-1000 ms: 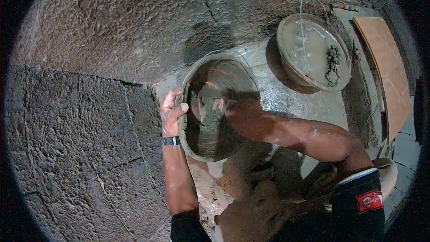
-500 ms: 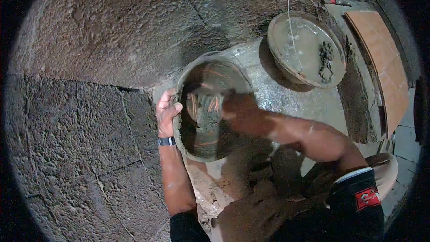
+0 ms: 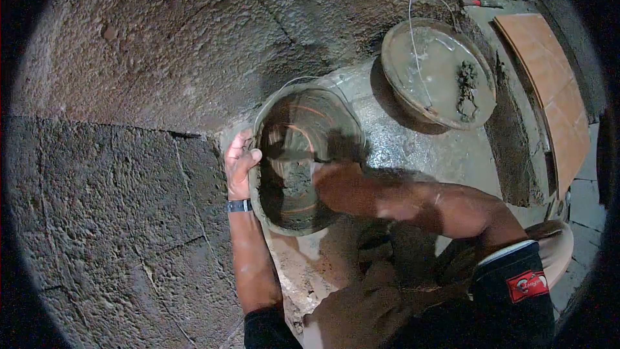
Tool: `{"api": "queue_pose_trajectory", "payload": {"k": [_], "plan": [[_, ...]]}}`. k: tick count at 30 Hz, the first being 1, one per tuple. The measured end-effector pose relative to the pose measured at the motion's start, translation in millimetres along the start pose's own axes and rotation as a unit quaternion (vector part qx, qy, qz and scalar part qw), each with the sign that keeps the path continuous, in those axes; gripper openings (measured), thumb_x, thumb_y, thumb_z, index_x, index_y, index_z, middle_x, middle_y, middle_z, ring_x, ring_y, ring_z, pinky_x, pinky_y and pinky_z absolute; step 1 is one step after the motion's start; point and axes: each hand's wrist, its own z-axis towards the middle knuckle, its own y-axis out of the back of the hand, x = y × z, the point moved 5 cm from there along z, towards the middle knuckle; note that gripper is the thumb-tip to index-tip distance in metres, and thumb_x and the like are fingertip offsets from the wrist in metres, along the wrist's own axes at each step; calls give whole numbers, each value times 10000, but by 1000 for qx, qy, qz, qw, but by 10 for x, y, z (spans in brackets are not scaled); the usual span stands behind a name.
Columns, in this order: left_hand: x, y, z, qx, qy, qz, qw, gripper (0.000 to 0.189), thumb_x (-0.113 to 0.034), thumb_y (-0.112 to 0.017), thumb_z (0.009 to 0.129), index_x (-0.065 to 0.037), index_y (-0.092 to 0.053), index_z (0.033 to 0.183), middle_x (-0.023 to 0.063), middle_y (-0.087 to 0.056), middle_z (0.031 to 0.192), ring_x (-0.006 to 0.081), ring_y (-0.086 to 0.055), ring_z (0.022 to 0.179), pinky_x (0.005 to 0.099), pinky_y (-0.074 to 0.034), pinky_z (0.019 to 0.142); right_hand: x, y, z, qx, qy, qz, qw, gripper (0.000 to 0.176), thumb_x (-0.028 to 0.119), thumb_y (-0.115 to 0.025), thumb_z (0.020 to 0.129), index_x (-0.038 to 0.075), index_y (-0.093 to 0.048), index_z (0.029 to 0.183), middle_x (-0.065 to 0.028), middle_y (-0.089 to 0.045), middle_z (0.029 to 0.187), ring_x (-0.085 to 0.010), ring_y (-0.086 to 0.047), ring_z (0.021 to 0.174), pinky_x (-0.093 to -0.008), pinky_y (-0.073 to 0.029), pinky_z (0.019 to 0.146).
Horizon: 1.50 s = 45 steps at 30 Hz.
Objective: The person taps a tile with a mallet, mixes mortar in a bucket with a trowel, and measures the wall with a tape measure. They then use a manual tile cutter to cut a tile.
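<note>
A mud-smeared bucket [image 3: 259, 203] stands in front of me, its inside wall coated with grey wet mortar and marked with curved orange streaks. My left hand [image 3: 242, 161] grips its left rim, thumb over the edge and fingers along the outside. Over the right side of the opening reaches my right hand [image 3: 336, 184], closed and smeared by motion. A dark flat shape extends left from it inside the bucket; blur and shadow hide what it is. Grey mortar [image 3: 298, 178] shows at the bottom, below the fingers.
A wide basin [image 3: 391, 84] of murky water with a wire handle and a dark lump stands at upper right. Beyond it lie a red-handled brush [image 3: 481, 3] and orange tiles [image 3: 549, 90]. Rough plastered walls [image 3: 116, 220] rise close on the left and ahead.
My right hand has shifted slightly down and left within the bucket, and the dark shape by it has changed angle. My left hand keeps its hold on the rim.
</note>
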Motion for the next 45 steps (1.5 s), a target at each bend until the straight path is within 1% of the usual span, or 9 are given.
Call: {"api": "queue_pose_trajectory", "payload": {"k": [5, 9, 15, 25, 31, 34, 37, 39, 45], "plan": [[12, 82, -1, 0, -4, -6, 1000, 564, -115, -704, 712, 1, -546, 1240, 64, -597, 1187, 171, -563, 1082, 306, -406, 985, -279, -1042, -56, 19, 124, 9, 992, 127, 131, -602, 759, 27, -658, 804, -150, -669, 799, -307, -659, 709, -439, -533, 622], [146, 263, -30, -18, -18, 83, 996, 594, -107, -714, 700, -3, -533, 1257, 66, -598, 1186, 170, -561, 1085, 317, -413, 984, -362, 226, 31, -80, 14, 119, 990, 130, 141, -626, 753, 20, -617, 801, -132, -640, 766, -288, -635, 686, -386, -516, 589], [9, 31, -57, -5, 15, -31, 999, 581, -108, -717, 698, -1, -536, 1240, 69, -600, 1176, 175, -572, 1060, 315, -422, 970, -199, 106, 72, -201, 79, 124, 968, 128, 126, -622, 743, 5, -623, 784, -143, -634, 747, -303, -636, 665, -415, -502, 495], [-83, -281, 30, 51, 20, 139, 989, 573, -131, -712, 672, 17, -564, 1205, 66, -623, 1116, 168, -579, 1021, 310, -420, 959, 133, -13, -198, 33, 52, 31, 998, 150, 146, -611, 733, -2, -630, 734, -118, -624, 668, -273, -649, 611, -438, -496, 483], [-124, -346, -1, 65, 16, 62, 996, 543, -89, -700, 692, 17, -561, 1205, 74, -622, 1139, 178, -579, 1045, 322, -426, 962, -155, 379, -68, -107, 6, 85, 991, 102, 139, -597, 741, 48, -645, 746, -100, -643, 750, -276, -643, 694, -431, -528, 632], [-163, -459, 25, 66, 19, 12, 998, 534, -99, -713, 700, 11, -563, 1201, 68, -627, 1106, 169, -583, 1024, 322, -437, 951, 45, 317, -61, -183, 60, -183, 964, 136, 198, -601, 742, 69, -626, 705, -90, -634, 751, -276, -621, 667, -442, -513, 613], [-80, -326, 98, 73, 45, 125, 988, 535, -107, -723, 702, 4, -566, 1201, 66, -621, 1119, 169, -582, 1027, 320, -443, 939, 272, 403, -87, -46, 74, -56, 995, 122, 101, -630, 717, -6, -618, 774, -130, -626, 719, -269, -655, 649, -432, -540, 512], [-37, -411, 97, 102, 48, 93, 989, 532, -111, -729, 706, -6, -570, 1203, 55, -612, 1128, 164, -572, 1032, 311, -434, 931, 267, 323, -197, 240, -9, -60, 969, 157, 110, -632, 767, -32, -636, 834, -152, -648, 780, -286, -673, 720, -446, -562, 540], [-66, -324, 51, 43, 5, 18, 999, 500, -116, -725, 718, -10, -576, 1183, 42, -601, 1117, 153, -550, 1038, 308, -402, 953, -294, 38, -342, 109, -4, -8, 994, 146, 94, -581, 829, -8, -654, 904, -149, -665, 867, -296, -675, 782, -406, -570, 622]]}}
